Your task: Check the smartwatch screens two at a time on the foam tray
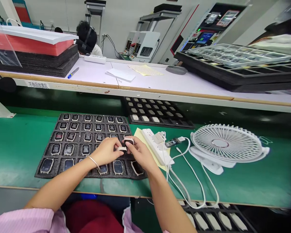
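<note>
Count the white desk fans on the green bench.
1. The white fan lies tilted face-up on the green bench, right of the power strip and of both hands. No other fan shows.

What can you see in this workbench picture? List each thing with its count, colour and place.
foam tray: one, black, on green bench, holding many watch bodies
second tray: one, black, under shelf
power strip: one, white, right of foam tray
fan: one, white, lying right
pen: one, blue, on shelf
stacked trays: black, shelf right
co-worker: one, behind shelf
left hand: pinching a small white piece
right hand: holding a watch body
</note>
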`<state>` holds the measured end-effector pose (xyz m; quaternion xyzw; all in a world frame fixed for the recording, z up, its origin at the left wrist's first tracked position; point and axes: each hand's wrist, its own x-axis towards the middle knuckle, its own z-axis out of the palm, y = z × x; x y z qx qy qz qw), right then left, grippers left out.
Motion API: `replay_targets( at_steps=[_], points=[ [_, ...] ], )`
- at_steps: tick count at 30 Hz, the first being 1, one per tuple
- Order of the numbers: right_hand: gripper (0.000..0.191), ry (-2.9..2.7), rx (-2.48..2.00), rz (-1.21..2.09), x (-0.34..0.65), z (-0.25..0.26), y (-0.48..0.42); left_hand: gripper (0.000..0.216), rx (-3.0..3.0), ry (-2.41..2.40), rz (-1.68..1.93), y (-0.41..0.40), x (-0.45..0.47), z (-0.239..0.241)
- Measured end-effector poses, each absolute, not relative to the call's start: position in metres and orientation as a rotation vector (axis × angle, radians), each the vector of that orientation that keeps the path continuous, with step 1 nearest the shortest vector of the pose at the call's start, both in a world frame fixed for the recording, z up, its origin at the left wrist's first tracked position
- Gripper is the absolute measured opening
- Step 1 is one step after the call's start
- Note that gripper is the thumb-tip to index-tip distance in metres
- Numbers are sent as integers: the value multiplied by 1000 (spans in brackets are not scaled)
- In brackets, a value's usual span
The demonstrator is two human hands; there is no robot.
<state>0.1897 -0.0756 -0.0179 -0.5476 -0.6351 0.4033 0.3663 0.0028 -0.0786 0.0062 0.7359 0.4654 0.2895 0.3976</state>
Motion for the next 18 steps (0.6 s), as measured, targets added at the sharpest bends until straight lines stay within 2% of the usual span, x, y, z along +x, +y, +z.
replay_targets(
  at_steps=[3, 6, 8, 11, 18],
  points=[
    [42, -1215, -1101, 1526, 172, -16, -64, 21, 1363, 992, 928, -60, -23, 16],
    [45, -981, -895, 1794, 147, -11, -53, 36, 1029, 979, 1058, -45, -48, 24],
    [45, -938, -820, 1846, 131, -6, -47, 39, 923, 1048, 1166, -38, -59, 25],
    [47, -962, -760, 1844, 112, -2, -39, 32, 947, 1120, 1246, -34, -65, 22],
    [48, -961, -705, 1873, 102, -13, -37, 32, 1418, 1465, 1284, -43, -62, 3]
  ],
)
